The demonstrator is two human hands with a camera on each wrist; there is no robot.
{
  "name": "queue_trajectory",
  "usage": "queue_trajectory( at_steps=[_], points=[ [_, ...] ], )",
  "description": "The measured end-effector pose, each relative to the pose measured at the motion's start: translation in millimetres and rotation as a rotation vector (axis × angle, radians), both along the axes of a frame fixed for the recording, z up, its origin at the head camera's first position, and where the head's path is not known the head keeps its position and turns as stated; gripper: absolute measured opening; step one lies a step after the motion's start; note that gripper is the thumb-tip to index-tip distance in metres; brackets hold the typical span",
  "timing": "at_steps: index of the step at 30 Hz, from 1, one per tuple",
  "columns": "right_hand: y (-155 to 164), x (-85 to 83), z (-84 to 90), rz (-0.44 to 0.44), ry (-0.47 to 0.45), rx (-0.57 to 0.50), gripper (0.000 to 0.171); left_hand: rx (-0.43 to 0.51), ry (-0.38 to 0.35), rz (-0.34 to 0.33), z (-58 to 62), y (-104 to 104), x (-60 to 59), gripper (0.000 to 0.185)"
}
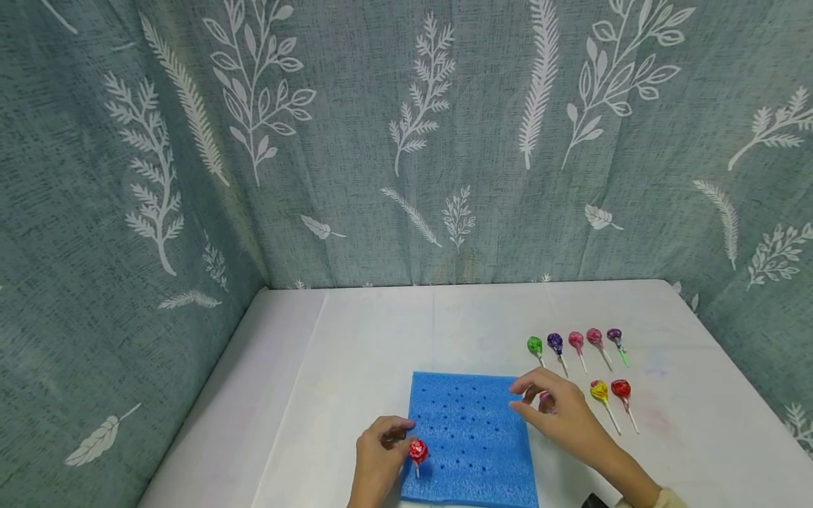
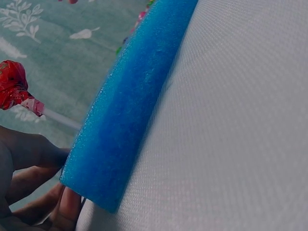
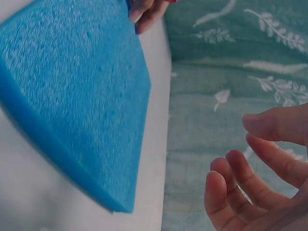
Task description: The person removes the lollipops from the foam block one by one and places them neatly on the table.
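A red-wrapped lollipop (image 1: 418, 451) stands upright near the left edge of a blue foam board (image 1: 470, 416) dotted with small holes. Its white stick (image 2: 62, 119) goes into the foam. Beside it, my left hand (image 1: 379, 455) grips the board's left edge between thumb and fingers. My right hand (image 1: 559, 413) hovers by the board's right edge, thumb and fingers apart. Nothing is held in that right hand (image 3: 264, 178). Partly hidden behind its fingers is a pink lollipop (image 1: 546, 401).
Further lollipops lie on the white table (image 1: 356, 339) to the right. The back row has green (image 1: 535, 345), purple (image 1: 555, 343), pink (image 1: 575, 340) and others; yellow (image 1: 599, 390) and red (image 1: 621, 388) ones lie nearer. A leaf-patterned curtain (image 1: 356, 141) hangs behind.
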State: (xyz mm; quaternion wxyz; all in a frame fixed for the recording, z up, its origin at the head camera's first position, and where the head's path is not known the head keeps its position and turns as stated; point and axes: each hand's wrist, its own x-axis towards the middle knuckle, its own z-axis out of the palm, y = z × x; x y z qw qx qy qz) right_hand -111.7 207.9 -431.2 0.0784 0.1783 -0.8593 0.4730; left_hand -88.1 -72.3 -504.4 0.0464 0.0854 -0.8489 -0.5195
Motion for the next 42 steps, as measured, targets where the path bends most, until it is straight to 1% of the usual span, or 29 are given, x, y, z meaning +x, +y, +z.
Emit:
queue_trajectory(
  at_steps=[6, 9, 13, 16, 21, 24, 28, 34, 42],
  points=[
    [-9.5, 3.1, -0.3, 0.06, -0.007, -0.014, 0.013, 0.001, 0.002, -0.002, 0.2, -0.3, 0.6, 0.018],
    [-14.2, 4.8, 0.1, 0.105, -0.01, -0.037, 0.013, 0.005, 0.007, -0.004, 0.9, -0.3, 1.0, 0.018],
    [-21.2, 6.9, -2.3, 0.169, -0.005, -0.069, 0.011, 0.007, 0.028, -0.013, 1.2, -0.2, 2.3, 0.019],
    [-26.7, 7.3, -5.3, 0.194, -0.02, -0.075, 0.011, 0.008, 0.028, -0.013, 1.2, -0.1, 2.8, 0.018],
    [-35.5, 8.1, -9.9, 0.22, -0.049, -0.067, 0.011, 0.004, 0.011, 0.0, 0.7, 0.5, 2.0, 0.017],
    [-40.2, 9.4, -11.9, 0.236, -0.057, -0.073, 0.011, 0.006, 0.014, 0.001, 0.2, 0.5, 1.9, 0.017],
    [-46.3, 11.7, -14.1, 0.258, -0.097, -0.086, 0.009, 0.017, 0.027, -0.004, 0.4, 0.3, 2.3, 0.018],
    [-55.5, 14.1, -18.5, 0.285, -0.145, -0.07, 0.011, 0.026, 0.023, -0.005, 1.7, 0.4, 2.3, 0.018],
    [-67.7, 17.3, -25.6, 0.318, -0.163, -0.079, 0.012, 0.024, 0.01, 0.003, 2.2, 0.7, 3.3, 0.018]
  ],
)
